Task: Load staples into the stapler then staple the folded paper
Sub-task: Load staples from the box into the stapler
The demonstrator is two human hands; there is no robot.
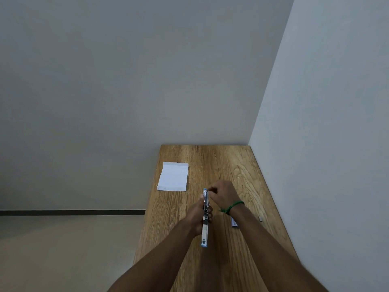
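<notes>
A blue and metal stapler (205, 228) is swung open lengthwise above the wooden table (231, 165). My left hand (196, 218) grips it around its middle. My right hand (223, 193), with a green band at the wrist, has its fingers pinched together at the stapler's far end; whether a staple strip is between them is too small to tell. The folded white paper (173, 177) lies flat near the table's left edge, beyond both hands and apart from them.
A small blue staple box (234, 223) lies on the table under my right forearm. A tiny pale object (261, 218) sits near the right wall. The table fills a corner, with walls behind and to the right and floor off its left edge.
</notes>
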